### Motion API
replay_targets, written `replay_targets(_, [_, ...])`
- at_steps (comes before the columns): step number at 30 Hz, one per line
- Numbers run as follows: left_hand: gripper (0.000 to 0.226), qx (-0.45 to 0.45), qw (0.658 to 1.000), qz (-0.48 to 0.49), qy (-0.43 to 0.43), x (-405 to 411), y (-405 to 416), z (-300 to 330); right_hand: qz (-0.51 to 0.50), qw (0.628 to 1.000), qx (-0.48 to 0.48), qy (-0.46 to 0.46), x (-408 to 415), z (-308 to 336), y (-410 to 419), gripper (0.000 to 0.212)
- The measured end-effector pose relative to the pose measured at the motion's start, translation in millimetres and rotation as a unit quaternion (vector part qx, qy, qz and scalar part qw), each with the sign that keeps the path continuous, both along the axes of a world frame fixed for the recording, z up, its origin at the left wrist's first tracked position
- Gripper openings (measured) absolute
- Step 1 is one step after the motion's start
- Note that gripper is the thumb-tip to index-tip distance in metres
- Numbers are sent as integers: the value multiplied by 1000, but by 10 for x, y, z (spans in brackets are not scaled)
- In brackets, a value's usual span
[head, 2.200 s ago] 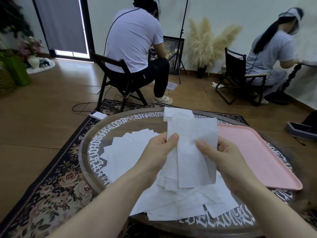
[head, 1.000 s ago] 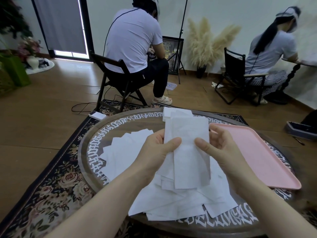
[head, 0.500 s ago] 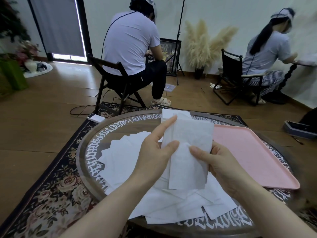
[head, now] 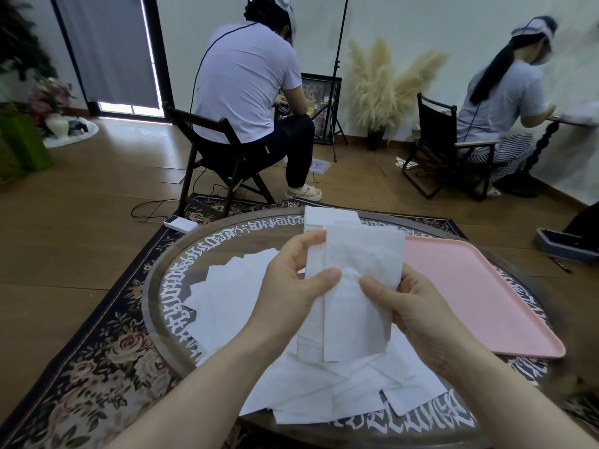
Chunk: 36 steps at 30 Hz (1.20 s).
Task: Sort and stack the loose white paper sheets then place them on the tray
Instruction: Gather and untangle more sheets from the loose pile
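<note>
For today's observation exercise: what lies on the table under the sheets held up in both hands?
Under the held sheets lies a loose pile of white sheets on the round table. The tabletop beneath that pile is covered.

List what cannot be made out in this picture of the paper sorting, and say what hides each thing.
Head view only:
- Number of sheets held: they overlap, and the left hand and right hand cover their edges.
- Size of the loose pile: the forearms and the held sheets cover part of it.
- Height of the far stack: the held sheets hide its near side.
- Tray: its left edge is behind the right hand.
</note>
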<state>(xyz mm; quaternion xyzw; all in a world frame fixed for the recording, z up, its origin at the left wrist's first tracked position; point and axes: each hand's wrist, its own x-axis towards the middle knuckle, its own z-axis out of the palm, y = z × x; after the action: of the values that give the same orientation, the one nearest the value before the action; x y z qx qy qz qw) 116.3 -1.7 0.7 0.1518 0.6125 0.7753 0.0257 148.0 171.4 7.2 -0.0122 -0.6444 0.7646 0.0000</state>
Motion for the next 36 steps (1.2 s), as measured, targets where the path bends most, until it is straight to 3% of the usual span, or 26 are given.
replay_targets(10, [23, -46, 998, -31, 22, 22, 11, 15, -28, 999, 17, 27, 9, -8, -35, 43])
replay_targets(18, [52, -72, 997, 20, 6, 7, -7, 42, -28, 982, 76, 172, 30, 41, -61, 75])
replay_targets(24, [19, -5, 1000, 8, 2, 58, -16, 95, -58, 987, 70, 131, 54, 31, -66, 21])
replay_targets(36, [51, 36, 999, 7, -4, 25, 0, 11, -73, 990, 28, 114, 12, -12, -40, 18])
